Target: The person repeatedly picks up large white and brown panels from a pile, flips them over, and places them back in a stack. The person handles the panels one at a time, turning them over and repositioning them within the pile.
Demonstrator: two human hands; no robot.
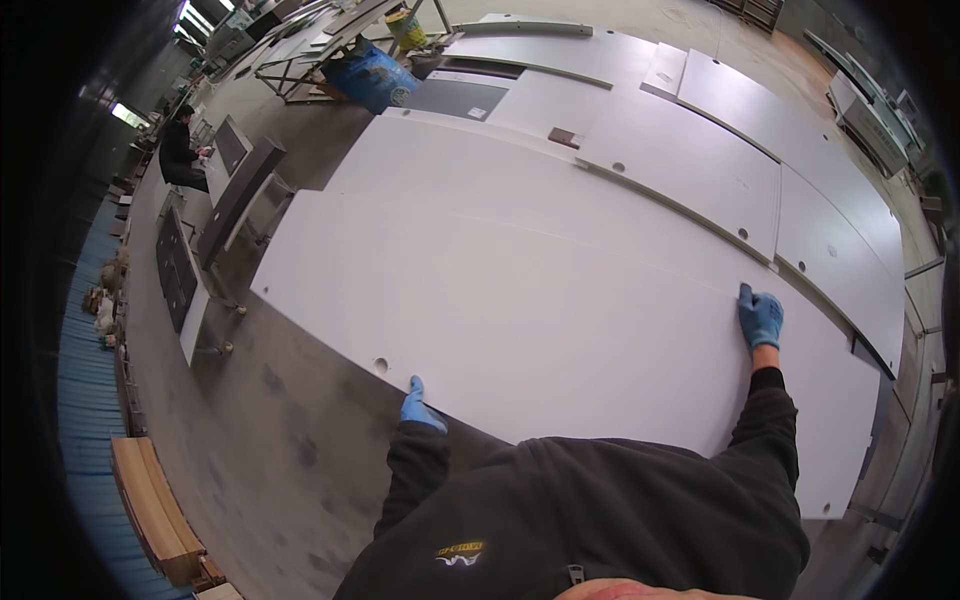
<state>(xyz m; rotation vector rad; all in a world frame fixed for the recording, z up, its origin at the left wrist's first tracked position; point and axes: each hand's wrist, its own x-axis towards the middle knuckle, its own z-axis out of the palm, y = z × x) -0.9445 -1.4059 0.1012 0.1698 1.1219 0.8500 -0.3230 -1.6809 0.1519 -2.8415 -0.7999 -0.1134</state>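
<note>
The large white panel (480, 300) looks smooth and faintly satin (rather like laminate), and the blue gloves (762, 322) look matt. The dark jacket (620, 490) is soft-looking, matt cloth; the tan boards (158, 500) at lower left resemble bare wood.

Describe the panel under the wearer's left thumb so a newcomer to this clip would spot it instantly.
Start at the spread of pale panels mid-view. The wanted panel lies directly before the wearer's dark jacket, with a round hole near its edge. Only it has the blue-gloved left hand at its near edge, just right of that hole.
</note>
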